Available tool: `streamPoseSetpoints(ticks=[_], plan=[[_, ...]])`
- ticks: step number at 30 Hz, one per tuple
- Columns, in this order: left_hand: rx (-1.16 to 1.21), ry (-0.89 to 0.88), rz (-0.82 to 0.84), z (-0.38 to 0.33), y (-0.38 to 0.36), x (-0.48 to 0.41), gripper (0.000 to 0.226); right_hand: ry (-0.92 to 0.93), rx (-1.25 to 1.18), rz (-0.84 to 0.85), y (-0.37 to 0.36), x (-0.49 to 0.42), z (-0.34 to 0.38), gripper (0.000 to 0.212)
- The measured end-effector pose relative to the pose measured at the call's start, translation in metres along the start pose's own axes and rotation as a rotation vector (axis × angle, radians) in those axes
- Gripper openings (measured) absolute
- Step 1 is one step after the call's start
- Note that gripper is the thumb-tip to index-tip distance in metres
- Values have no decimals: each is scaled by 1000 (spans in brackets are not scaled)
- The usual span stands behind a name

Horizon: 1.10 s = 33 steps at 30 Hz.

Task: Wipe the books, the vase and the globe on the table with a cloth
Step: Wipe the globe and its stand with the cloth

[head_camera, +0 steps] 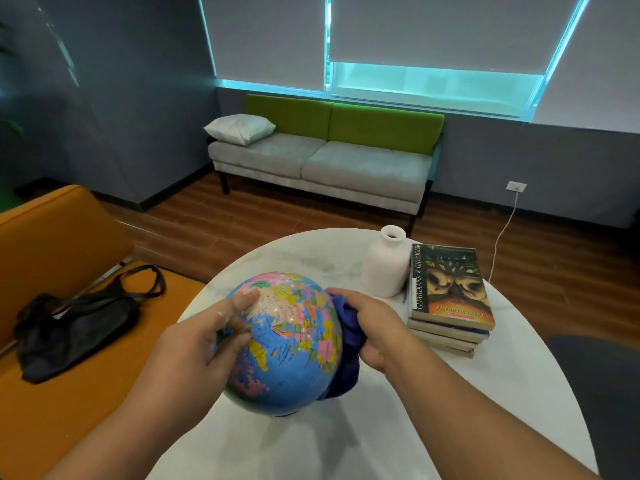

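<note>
Step in hand: we judge this to be the wiping of the globe (pixel 287 341), with the cloth (pixel 348 344) laid against its right side.
Globe: it stands on the near left part of the round white surface (pixel 450 410), and its dark foot just shows beneath it.
Left hand: our left hand (pixel 204 344) lies against the globe's left face, thumb up near the top. The grip is spread and pressing, not closed round anything, and the fingers are a little blurred.
Right hand: our right hand (pixel 374 327) has its grip closed on the bunched dark blue cloth, pinching it against the globe's right flank.
Cloth: part sits in that closed grip, and the rest hangs down behind the globe's lower right.
Vase: the white vase (pixel 386 265) stands upright farther back, well apart from both hands.
Books: the books (pixel 450 296) lie in a stack at the right, just beside the vase. We cannot tell whether they touch it.
Done so far: nothing in view shows whether the vase or the books have been wiped.
Left to do: by our reckoning, the parts of the globe the cloth is not on, and perhaps the vase and the books.
Around: a black bag (pixel 79 317) lies on an orange seat (pixel 52 237) at the left. A sofa (pixel 346 164) with a pillow (pixel 240 128) stands under the window.
</note>
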<state>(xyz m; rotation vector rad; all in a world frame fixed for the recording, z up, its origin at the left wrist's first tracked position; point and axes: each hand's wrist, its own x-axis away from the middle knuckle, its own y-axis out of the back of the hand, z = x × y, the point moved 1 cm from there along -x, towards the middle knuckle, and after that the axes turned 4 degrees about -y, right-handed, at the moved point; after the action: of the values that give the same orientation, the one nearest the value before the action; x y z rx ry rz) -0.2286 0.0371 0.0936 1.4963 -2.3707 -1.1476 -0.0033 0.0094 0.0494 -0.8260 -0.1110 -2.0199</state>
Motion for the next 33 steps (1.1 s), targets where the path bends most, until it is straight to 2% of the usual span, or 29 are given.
streamPoseSetpoints(ticks=[2,5,7,10,12,14,15,18,19,20,22,25,27,28,30,33], plan=[[-14,-11,19,-2,0,-1,46,-88,-83,42,2,2,0,14],[-34,-32,7,-2,-2,-2,48,34,-70,-16,0,12,-10,21],[-61,-46,-24,-3,-4,0,43,216,-28,-75,0,25,-23,30],[-94,-20,-92,-3,-6,2,33,618,144,-95,4,48,-42,36],[-83,9,-83,-5,-6,2,35,759,209,-73,4,58,-47,39],[-72,21,-64,-4,-8,1,38,725,214,-120,5,52,-48,39],[-67,30,-55,-3,-8,2,36,639,195,-144,6,46,-47,36],[-98,29,-23,6,-7,1,28,138,-26,-75,7,22,-34,23],[-110,30,-15,8,-6,0,27,21,-72,-38,6,20,-29,21],[-116,31,-11,10,-6,0,27,-12,-53,-19,4,19,-22,22],[-109,24,-14,13,-5,-1,24,94,110,-22,1,22,-10,30],[-99,30,-14,15,-5,-1,25,412,404,7,-5,35,-1,39],[-82,36,-17,15,-6,-1,24,606,521,66,-8,42,1,42],[-76,39,-19,14,-6,-1,24,645,553,72,-7,40,-1,42],[-72,42,-23,11,-6,-1,25,595,550,36,-4,31,-1,41],[-84,57,-26,7,-6,-2,26,399,486,-8,0,16,0,43]])
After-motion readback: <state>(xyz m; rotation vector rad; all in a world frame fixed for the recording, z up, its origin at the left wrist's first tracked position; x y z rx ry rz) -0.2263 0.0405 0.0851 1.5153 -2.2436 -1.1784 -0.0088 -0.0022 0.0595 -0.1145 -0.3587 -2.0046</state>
